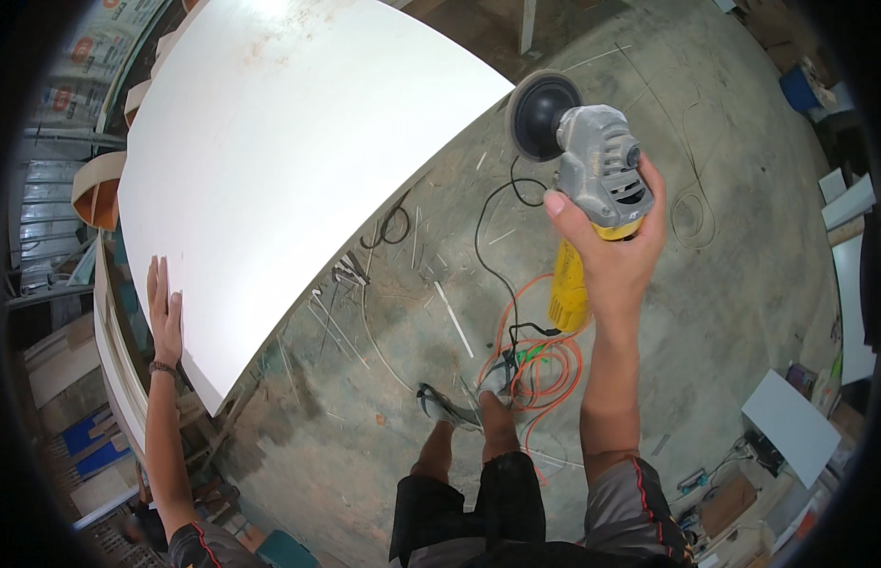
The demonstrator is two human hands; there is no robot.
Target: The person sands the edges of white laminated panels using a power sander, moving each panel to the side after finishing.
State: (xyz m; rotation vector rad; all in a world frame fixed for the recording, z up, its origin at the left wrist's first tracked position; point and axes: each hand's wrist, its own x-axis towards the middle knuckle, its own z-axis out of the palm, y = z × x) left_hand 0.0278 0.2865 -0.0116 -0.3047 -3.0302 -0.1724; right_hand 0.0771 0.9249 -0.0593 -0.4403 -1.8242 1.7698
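In my right hand (618, 248) is a yellow and grey angle grinder (599, 156), held around its grey head. Its round black and brown disc pad (546, 115) faces left, close to the right corner of a large white panel (317, 142); I cannot tell whether they touch. The grinder's yellow body (569, 289) hangs down behind my wrist. My left hand (165, 317) lies with fingers stretched out on the panel's left edge, near its lower corner. Smudges of light brown mark the panel's far part.
A black power cord (483, 248) and a coiled orange hose (563, 379) lie on the concrete floor by my feet. Thin white strips (454, 319) and scraps are scattered under the panel. Stacked boards (67, 364) stand at left. A blue bucket (799, 89) is far right.
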